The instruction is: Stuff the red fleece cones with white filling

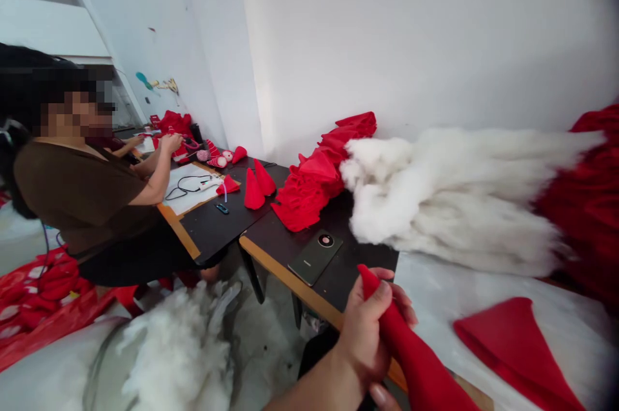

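Note:
My left hand [360,333] enters from the bottom edge and grips a narrow red fabric cone [411,353] near its tip, the wide end running off toward the lower right. A thumb tip seems to show below the cone. My right hand is out of view. To the right, a flat red triangular fabric piece [512,353] lies on a white sheet [488,282]. Beyond my hand sits a large heap of white fluffy stuffing [435,204], and a dark phone [315,257] lies on the black table [358,275].
A pile of red fabric [309,179] and several red cones [254,188] lie on the black, wood-edged tables. A seated co-worker [82,198] in a brown shirt handles something farther along. More white stuffing [178,353] and a red bag [43,308] lie at lower left, with a white wall behind.

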A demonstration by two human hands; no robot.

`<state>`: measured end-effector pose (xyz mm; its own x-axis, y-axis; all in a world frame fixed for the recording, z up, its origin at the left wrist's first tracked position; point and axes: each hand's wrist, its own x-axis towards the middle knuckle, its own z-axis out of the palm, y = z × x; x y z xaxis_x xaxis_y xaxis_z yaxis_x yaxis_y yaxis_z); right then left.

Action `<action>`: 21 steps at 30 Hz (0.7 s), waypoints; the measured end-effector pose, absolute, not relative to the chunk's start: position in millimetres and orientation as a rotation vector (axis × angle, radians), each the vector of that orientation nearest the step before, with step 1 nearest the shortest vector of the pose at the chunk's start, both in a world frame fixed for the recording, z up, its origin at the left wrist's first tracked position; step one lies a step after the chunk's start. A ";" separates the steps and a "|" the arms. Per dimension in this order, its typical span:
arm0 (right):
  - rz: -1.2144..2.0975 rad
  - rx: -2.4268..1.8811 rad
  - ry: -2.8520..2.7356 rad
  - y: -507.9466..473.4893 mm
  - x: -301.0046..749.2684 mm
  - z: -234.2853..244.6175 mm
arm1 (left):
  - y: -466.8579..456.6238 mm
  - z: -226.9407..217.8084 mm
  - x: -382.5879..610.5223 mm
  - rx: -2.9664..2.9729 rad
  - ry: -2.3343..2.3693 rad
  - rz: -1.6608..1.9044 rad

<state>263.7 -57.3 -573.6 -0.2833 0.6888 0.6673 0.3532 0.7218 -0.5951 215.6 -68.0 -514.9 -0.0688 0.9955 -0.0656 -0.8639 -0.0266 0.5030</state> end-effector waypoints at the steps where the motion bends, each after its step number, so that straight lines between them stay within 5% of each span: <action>1: 0.424 -0.799 -1.904 -63.8 277.0 -576.0 | -69.4 -515.8 217.7 0.350 0.495 1.580; 13: 0.827 -1.150 -1.658 -113.6 315.1 -562.6 | -75.4 -521.0 219.5 0.479 0.505 1.451; 21: 1.201 -0.974 -1.409 -96.9 321.9 -554.0 | -81.2 -514.2 207.4 0.641 0.456 1.399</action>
<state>321.9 -96.9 -554.0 -0.1733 0.9676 0.1838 -0.0281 0.1817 -0.9830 207.4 -81.2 -514.2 0.1312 0.9884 0.0761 -0.7535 0.0495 0.6556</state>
